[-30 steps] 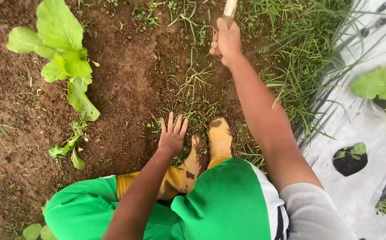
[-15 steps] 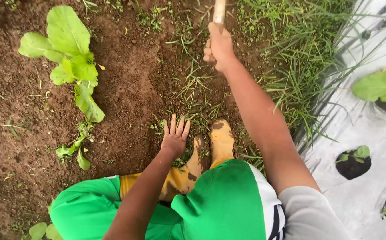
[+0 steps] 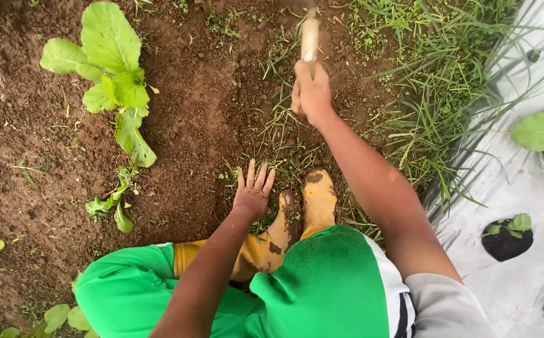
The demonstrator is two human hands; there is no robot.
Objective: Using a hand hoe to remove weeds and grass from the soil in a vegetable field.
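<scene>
The right hand (image 3: 311, 94) has a closed grip around a pale wooden tool handle (image 3: 309, 39), held out ahead of the body over the brown soil bed (image 3: 203, 125). The left hand (image 3: 253, 191) is open, fingers spread, palm pressed flat on a patch of low green weeds (image 3: 272, 156) just in front of the mud-caked yellow rubber boots (image 3: 297, 219).

In the head view, compared with the pictures from a second and half a second ago, the left hand sits on the same weed patch by the boots, its fingers spread as before. The right hand has kept hold of the handle; more of the handle shows above the fist than a second ago, which may owe as much to the camera tipping as to the arm. So the work seems to be in mid-stroke over the weedy strip, with the left hand bracing.

The large leafy green vegetable plant (image 3: 112, 81) stands to the left, well apart from both hands. Long grass (image 3: 447, 119) edges the silver plastic mulch sheet (image 3: 522, 188) on the right.

The working end of the tool is cut off by the top edge, and the handle is blurred, so its kind cannot be told. The bright green trousers (image 3: 322, 288) hide the lower legs.
</scene>
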